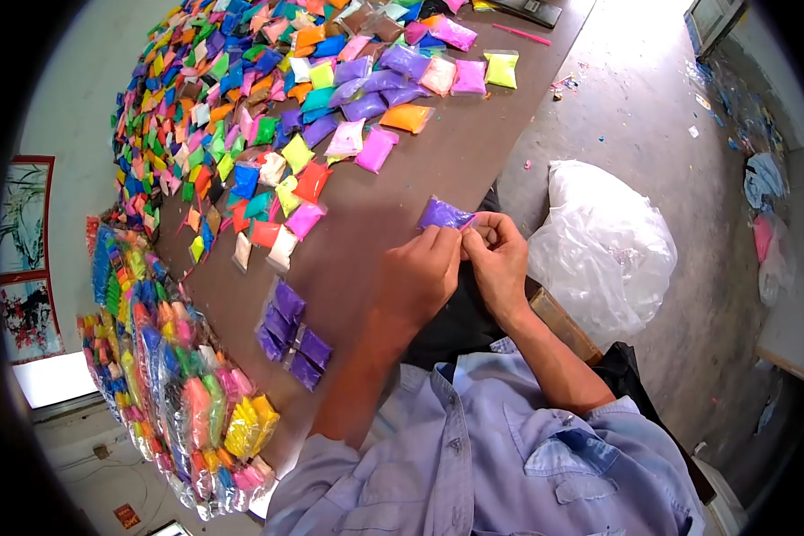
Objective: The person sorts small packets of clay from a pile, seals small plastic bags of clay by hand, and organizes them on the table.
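A small clear packet with purple filling (443, 214) is held above the table edge, in front of my body. My left hand (422, 272) has its fingers closed at the packet's near edge. My right hand (497, 257) pinches at its right corner, with the fingertips of both hands close together. A bit of pink shows between the fingertips, too small to name. To the left of my left forearm, several purple packets (282, 314) lie grouped on the brown table (366, 232).
A large heap of loose coloured packets (241, 89) covers the table's far left. Bundled bags of packets (196, 402) are piled along the left edge. A white plastic sack (598, 255) sits on the floor at right. A pink stick (522, 34) lies near the far edge.
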`<control>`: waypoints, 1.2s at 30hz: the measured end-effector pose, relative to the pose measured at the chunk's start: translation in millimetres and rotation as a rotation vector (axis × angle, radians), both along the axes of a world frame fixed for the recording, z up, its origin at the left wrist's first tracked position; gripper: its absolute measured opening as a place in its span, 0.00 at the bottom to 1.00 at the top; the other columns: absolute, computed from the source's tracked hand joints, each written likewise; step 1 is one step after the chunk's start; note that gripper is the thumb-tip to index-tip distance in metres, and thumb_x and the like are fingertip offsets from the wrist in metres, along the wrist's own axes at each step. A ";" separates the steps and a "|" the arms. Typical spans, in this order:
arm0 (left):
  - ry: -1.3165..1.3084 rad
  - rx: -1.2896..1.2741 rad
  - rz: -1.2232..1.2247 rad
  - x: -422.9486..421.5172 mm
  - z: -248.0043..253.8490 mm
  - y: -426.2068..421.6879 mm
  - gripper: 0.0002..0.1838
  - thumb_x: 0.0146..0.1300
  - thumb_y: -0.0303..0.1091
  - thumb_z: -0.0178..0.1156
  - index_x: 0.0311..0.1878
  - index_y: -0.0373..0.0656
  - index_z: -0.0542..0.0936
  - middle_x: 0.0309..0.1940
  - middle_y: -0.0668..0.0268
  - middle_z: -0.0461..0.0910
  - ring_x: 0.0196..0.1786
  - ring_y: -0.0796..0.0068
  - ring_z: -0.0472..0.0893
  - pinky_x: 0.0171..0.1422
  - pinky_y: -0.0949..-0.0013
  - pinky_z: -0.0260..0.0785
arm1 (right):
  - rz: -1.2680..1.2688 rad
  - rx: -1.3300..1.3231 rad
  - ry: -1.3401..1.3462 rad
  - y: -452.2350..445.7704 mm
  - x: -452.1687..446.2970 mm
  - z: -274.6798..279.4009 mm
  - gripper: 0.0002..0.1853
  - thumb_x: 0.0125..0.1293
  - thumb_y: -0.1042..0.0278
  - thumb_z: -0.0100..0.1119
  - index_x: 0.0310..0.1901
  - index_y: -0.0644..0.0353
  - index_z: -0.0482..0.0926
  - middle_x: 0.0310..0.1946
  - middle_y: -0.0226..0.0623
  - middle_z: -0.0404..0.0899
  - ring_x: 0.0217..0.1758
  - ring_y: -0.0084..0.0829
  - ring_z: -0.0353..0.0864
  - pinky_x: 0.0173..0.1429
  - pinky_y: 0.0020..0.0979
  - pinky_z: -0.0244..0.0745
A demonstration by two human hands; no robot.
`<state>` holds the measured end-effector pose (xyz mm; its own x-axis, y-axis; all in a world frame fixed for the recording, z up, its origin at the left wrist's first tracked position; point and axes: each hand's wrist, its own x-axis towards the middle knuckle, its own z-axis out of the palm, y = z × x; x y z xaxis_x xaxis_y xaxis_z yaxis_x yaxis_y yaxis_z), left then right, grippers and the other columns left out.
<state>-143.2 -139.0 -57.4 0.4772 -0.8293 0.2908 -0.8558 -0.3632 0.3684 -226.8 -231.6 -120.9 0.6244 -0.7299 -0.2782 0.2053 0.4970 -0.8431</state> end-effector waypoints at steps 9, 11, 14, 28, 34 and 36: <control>-0.001 -0.053 0.186 32.6 -13.1 16.2 0.01 0.70 0.28 0.62 0.39 0.44 0.79 0.34 0.56 0.83 0.36 0.46 0.83 0.36 0.51 0.76 | 0.050 0.055 0.113 -12.4 -7.2 -0.7 0.05 0.69 0.78 0.65 0.44 0.66 0.79 0.29 0.29 0.80 0.28 0.18 0.77 0.36 0.23 0.78; 0.074 -0.041 0.173 12.2 6.8 7.6 0.02 0.70 0.28 0.62 0.39 0.42 0.79 0.34 0.54 0.83 0.36 0.44 0.83 0.36 0.51 0.75 | 0.042 0.066 0.089 -12.0 -5.7 -1.6 0.06 0.70 0.77 0.65 0.45 0.67 0.80 0.29 0.31 0.82 0.28 0.18 0.78 0.35 0.23 0.78; 0.122 -0.087 0.173 21.2 -22.3 11.8 0.02 0.69 0.27 0.63 0.40 0.41 0.80 0.34 0.53 0.83 0.36 0.44 0.83 0.36 0.52 0.75 | 0.048 0.074 0.082 -12.3 -5.5 -2.3 0.07 0.70 0.76 0.65 0.45 0.68 0.80 0.29 0.31 0.82 0.28 0.18 0.79 0.33 0.22 0.78; 0.230 -0.266 0.198 13.8 -26.0 17.7 0.02 0.66 0.28 0.66 0.39 0.43 0.83 0.33 0.57 0.83 0.35 0.51 0.84 0.37 0.55 0.75 | 0.102 -0.021 0.185 -12.0 2.7 16.4 0.17 0.75 0.63 0.64 0.56 0.65 0.74 0.35 0.30 0.80 0.33 0.20 0.81 0.32 0.19 0.76; 0.223 -0.218 0.203 13.9 -25.7 21.7 0.02 0.65 0.27 0.67 0.39 0.42 0.83 0.35 0.59 0.83 0.38 0.52 0.84 0.41 0.55 0.76 | 0.180 -0.152 0.286 -12.5 2.2 4.6 0.15 0.77 0.60 0.64 0.50 0.63 0.75 0.31 0.31 0.80 0.28 0.18 0.80 0.29 0.20 0.74; 0.221 -0.209 0.205 14.3 -27.7 23.1 0.03 0.64 0.27 0.68 0.39 0.41 0.83 0.35 0.59 0.83 0.39 0.53 0.84 0.41 0.55 0.76 | 0.182 -0.095 0.223 -12.9 2.2 0.4 0.13 0.78 0.60 0.62 0.44 0.61 0.74 0.28 0.30 0.79 0.25 0.18 0.79 0.27 0.21 0.73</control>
<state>-128.9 -116.0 -85.1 0.6975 -0.6432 0.3157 -0.6646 -0.4161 0.6206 -224.7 -244.4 -120.5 0.6784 -0.6407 -0.3596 -0.0758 0.4258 -0.9016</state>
